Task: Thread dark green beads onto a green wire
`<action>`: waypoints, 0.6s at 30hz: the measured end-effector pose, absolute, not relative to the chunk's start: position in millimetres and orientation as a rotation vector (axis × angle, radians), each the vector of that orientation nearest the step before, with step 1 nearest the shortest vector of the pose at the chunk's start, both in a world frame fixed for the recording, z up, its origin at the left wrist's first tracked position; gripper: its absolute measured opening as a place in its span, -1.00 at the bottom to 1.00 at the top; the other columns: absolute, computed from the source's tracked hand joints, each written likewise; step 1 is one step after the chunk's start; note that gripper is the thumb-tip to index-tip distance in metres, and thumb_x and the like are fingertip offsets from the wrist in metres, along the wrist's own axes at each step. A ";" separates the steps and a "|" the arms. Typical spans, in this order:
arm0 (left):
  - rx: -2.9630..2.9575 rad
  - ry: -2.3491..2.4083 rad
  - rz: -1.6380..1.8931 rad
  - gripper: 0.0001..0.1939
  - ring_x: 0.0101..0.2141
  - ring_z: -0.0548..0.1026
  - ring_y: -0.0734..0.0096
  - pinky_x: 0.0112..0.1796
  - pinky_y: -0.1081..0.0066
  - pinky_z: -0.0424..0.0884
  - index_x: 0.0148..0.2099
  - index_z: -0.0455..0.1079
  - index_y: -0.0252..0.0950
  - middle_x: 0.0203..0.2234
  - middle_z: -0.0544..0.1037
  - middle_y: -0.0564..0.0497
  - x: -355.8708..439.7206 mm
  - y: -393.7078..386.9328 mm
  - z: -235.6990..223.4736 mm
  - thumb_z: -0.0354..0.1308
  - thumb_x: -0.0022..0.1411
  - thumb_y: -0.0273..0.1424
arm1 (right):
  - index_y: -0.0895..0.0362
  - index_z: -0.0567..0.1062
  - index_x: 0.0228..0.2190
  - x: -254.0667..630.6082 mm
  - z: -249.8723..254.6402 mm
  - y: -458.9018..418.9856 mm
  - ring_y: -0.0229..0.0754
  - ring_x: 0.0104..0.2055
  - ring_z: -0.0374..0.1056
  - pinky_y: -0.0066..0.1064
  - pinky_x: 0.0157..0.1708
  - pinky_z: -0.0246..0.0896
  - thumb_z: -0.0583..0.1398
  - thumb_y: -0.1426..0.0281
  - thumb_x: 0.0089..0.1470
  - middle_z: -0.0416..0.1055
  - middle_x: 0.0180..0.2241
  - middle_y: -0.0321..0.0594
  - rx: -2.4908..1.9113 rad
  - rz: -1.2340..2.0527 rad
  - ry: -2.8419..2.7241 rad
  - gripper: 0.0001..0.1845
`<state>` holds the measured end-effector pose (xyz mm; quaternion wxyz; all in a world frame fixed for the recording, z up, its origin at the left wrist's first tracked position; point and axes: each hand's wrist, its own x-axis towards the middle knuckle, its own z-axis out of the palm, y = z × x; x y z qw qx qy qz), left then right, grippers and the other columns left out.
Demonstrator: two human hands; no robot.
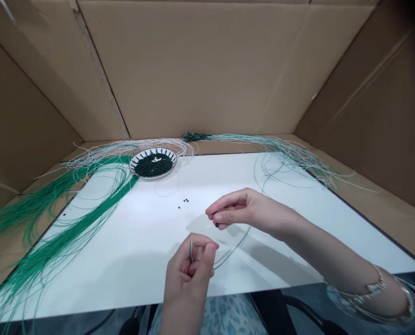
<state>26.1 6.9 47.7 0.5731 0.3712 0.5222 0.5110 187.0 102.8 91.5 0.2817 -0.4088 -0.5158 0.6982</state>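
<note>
"What are we holding?"
"Our left hand (pixel 192 271) is pressing thumb and finger together, and a thin, bendy green string (pixel 229 256) is poking out of it."
"And our right hand (pixel 242 210)?"
"It is pinching a tiny dark bead (pixel 217 225). We are holding both things to the right of the plate (pixel 173 156), closer to us."

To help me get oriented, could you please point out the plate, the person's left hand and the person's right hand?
plate (pixel 135 170), head view, on its patterned rim
left hand (pixel 189 270), head view, on its middle
right hand (pixel 244 209), head view, on its middle
</note>
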 end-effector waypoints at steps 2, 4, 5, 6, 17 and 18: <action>0.877 1.202 1.190 -0.45 -0.58 -0.03 0.54 -0.52 0.46 -0.08 -0.43 0.42 -0.28 -0.67 0.07 0.21 30.4 2.5 47.8 0.33 0.04 0.15 | 0.07 0.74 -0.41 194.1 90.8 99.8 -0.23 -0.35 0.53 -0.35 -0.18 0.49 0.52 0.37 -0.23 0.65 -0.40 -0.28 -1.094 1.840 -1.384 -0.78; 0.887 1.175 1.177 -0.43 -0.58 -0.04 0.55 -0.52 0.46 -0.10 -0.44 0.41 -0.28 -0.68 0.06 0.22 33.2 -1.8 47.8 0.32 0.04 0.16 | 0.08 0.74 -0.39 201.5 89.7 97.2 -0.22 -0.33 0.54 -0.32 -0.14 0.48 0.52 0.35 -0.21 0.66 -0.37 -0.26 -1.092 1.814 -1.388 -0.77; 0.897 1.163 1.171 -0.43 -0.58 -0.04 0.55 -0.52 0.45 -0.11 -0.43 0.40 -0.29 -0.68 0.06 0.22 34.2 -4.1 47.4 0.32 0.04 0.17 | 0.08 0.74 -0.38 205.3 89.1 96.3 -0.21 -0.32 0.55 -0.30 -0.12 0.47 0.52 0.35 -0.20 0.67 -0.35 -0.25 -1.092 1.802 -1.388 -0.76; 0.909 1.151 1.164 -0.42 -0.58 -0.03 0.54 -0.51 0.45 -0.12 -0.43 0.41 -0.29 -0.68 0.06 0.22 35.3 -6.4 46.3 0.31 0.04 0.18 | 0.08 0.74 -0.37 209.1 88.4 95.6 -0.21 -0.31 0.55 -0.29 -0.11 0.46 0.52 0.34 -0.20 0.67 -0.34 -0.24 -1.094 1.791 -1.387 -0.75; 1.028 0.799 0.665 -0.72 -0.48 0.40 0.44 -0.44 0.42 0.32 -0.34 0.48 -0.26 -0.49 0.46 0.08 181.5 -36.0 19.7 0.22 0.35 -0.19 | 0.11 0.73 -0.44 265.3 112.5 96.4 -0.24 -0.32 0.54 -0.30 0.00 0.46 0.56 0.38 -0.33 0.66 -0.36 -0.24 -1.306 1.579 -1.303 -0.72; 1.005 0.770 0.655 -0.80 -0.36 0.51 0.37 -0.35 0.37 0.46 -0.19 0.50 -0.23 -0.30 0.56 0.01 195.6 -38.8 22.8 0.18 0.39 -0.22 | 0.10 0.73 -0.43 269.9 115.9 95.7 -0.24 -0.31 0.54 -0.30 0.01 0.46 0.56 0.38 -0.31 0.66 -0.35 -0.23 -1.333 1.561 -1.315 -0.72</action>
